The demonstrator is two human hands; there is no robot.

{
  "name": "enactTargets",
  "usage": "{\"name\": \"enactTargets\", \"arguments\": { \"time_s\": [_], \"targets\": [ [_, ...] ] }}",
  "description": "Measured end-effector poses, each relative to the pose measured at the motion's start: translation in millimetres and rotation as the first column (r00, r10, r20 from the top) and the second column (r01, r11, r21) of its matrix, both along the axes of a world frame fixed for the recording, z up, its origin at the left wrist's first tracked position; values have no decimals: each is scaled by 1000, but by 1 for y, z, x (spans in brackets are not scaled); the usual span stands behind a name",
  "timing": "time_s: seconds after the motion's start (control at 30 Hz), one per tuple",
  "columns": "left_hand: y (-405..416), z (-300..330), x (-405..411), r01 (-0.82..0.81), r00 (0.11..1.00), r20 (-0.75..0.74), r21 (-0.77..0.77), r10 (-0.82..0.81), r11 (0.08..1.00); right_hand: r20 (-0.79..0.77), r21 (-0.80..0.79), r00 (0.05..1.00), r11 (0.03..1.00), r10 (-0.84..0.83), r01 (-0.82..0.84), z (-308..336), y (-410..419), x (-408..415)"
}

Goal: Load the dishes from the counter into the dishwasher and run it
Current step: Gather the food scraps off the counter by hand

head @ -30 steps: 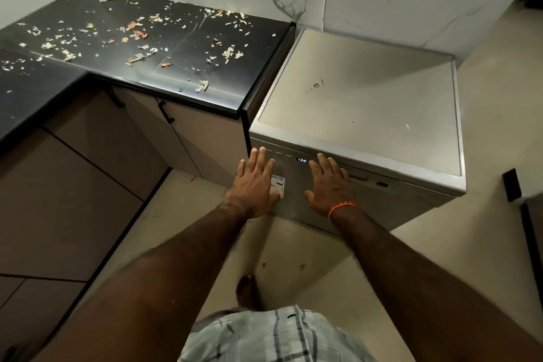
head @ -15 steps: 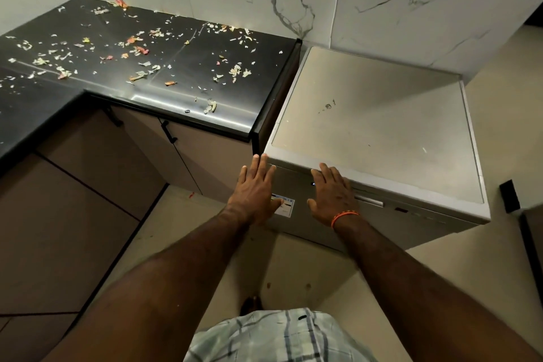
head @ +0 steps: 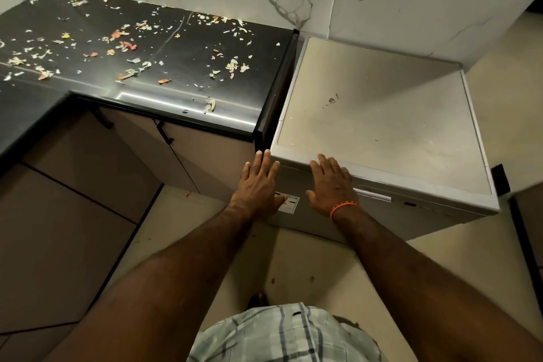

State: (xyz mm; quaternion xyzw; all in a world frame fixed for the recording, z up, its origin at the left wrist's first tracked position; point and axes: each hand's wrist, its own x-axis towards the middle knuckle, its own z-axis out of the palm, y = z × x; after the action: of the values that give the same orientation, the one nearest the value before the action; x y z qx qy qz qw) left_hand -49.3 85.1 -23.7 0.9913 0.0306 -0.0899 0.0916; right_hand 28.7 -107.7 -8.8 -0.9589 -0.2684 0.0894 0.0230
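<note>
The silver dishwasher point(head: 382, 126) stands against the marble wall, right of the black counter point(head: 147, 67). Its door is up against the body, with the control strip hidden under the top edge. My left hand point(head: 258, 185) presses flat on the door's upper left, fingers straight, beside a white label point(head: 289, 203). My right hand point(head: 330, 185), with an orange wrist band, presses flat on the door just right of that, fingertips at the top rim. No dishes show on the counter.
Food scraps and peelings point(head: 126, 47) litter the black counter. Beige cabinet doors with black handles point(head: 164, 134) run below it. A dark object point(head: 501, 179) sits at the dishwasher's right side. Tiled floor lies below me.
Both hands have pushed the dishwasher door upward and inward until it meets the body. The lit display on the door's top strip has gone out of sight.
</note>
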Motion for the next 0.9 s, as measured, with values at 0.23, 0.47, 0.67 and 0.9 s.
{"name": "enactTargets", "arguments": {
  "time_s": [0.23, 0.47, 0.67, 0.9],
  "targets": [
    [44, -4, 3, -64, 998, 3, 15, 64, 998, 3, 39, 999, 999, 33, -33, 2, 48, 8],
    [87, -2, 16, -154, 988, 22, 23, 154, 988, 11, 123, 994, 987, 106, -107, 2, 97, 38],
    [128, 3, 41, -235, 972, 16, 36, 234, 971, 23, 141, 983, 973, 182, -184, -2, 146, 83],
    [174, 12, 80, -314, 949, -6, 61, 315, 947, -8, 106, 941, 936, 338, -335, -7, 207, 130]
  ]
}}
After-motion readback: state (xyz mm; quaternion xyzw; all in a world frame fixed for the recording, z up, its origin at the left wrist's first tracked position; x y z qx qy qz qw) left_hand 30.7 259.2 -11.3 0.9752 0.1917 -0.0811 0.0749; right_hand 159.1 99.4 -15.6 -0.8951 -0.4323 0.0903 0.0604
